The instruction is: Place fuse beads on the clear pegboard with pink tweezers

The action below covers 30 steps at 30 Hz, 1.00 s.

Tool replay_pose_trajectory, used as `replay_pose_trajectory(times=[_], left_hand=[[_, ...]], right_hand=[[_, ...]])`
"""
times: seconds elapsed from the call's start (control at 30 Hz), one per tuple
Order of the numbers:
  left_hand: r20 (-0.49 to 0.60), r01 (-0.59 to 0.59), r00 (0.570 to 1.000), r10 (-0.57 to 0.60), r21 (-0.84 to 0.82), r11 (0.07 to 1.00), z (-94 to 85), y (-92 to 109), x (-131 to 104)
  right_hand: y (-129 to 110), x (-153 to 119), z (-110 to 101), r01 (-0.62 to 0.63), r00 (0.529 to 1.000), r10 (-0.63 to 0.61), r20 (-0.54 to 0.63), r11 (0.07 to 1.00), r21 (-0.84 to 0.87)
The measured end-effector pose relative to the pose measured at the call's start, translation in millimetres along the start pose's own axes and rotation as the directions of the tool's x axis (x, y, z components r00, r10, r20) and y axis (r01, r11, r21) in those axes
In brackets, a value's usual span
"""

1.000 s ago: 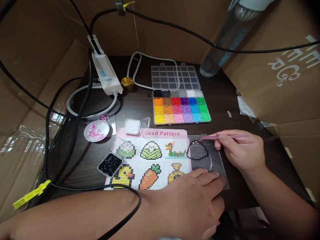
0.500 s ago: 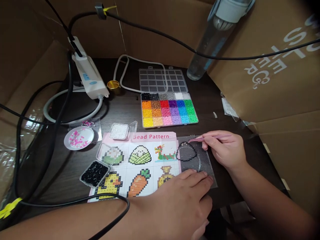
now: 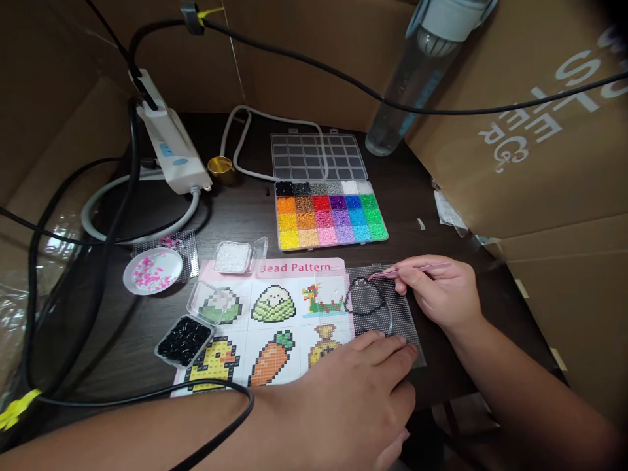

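My right hand [image 3: 439, 291] pinches slim pink tweezers [image 3: 434, 266], tips leftward at the rounded black-bead outline [image 3: 364, 313]'s top; my flattened left hand [image 3: 366, 386] rests on the clear plastic pegboard [image 3: 405, 314].

Pegboard [image 3: 401, 306] clear plastic, studded; cup [image 3: 220, 172] glossy, metallic-looking; wall [image 3: 564, 176] matt cardboard.

Left hand [image 3: 363, 392] hides near edge of clear pegboard [image 3: 405, 311] and lower part of money-bag pattern [image 3: 324, 337]. Tips of pink tweezers [image 3: 387, 273] too small to tell if a bead is pinched; right hand [image 3: 439, 288] covers their middle. Codes on chick pattern [image 3: 216, 366] unreadable. Water bottle [image 3: 407, 91] cap cut off by far edge. Left forearm [image 3: 147, 425] runs out of frame.
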<state>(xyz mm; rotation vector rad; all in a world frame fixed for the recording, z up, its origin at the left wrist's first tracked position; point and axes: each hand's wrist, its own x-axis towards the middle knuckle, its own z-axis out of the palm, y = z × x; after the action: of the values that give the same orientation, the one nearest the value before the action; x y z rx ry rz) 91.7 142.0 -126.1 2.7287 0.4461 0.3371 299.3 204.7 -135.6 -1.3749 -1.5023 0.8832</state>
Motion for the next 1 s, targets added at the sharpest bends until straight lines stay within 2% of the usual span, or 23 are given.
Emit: replay_pose_trajectory(times=[0.33,0.67,1.0], left_hand=[[0.008,0.002,1.0,-0.002,-0.003,1.0,1.1,0.4,-0.1],[0.009,-0.007,1.0,0.007,0.014,1.0,-1.3,-1.1,-1.3],[0.01,-0.006,1.0,0.006,0.02,1.0,0.4,0.6,-0.4]], right_hand=[[1.7,-1.8,-1.5,-0.008,1.0,0.008,0.005,1.0,-0.023],[4.5,-0.4,-2.4,-0.023,0.999,0.021,0.033,0.998,0.053],[3.5,-0.5,-1.3,-0.019,1.0,0.018,0.019,0.998,0.053]])
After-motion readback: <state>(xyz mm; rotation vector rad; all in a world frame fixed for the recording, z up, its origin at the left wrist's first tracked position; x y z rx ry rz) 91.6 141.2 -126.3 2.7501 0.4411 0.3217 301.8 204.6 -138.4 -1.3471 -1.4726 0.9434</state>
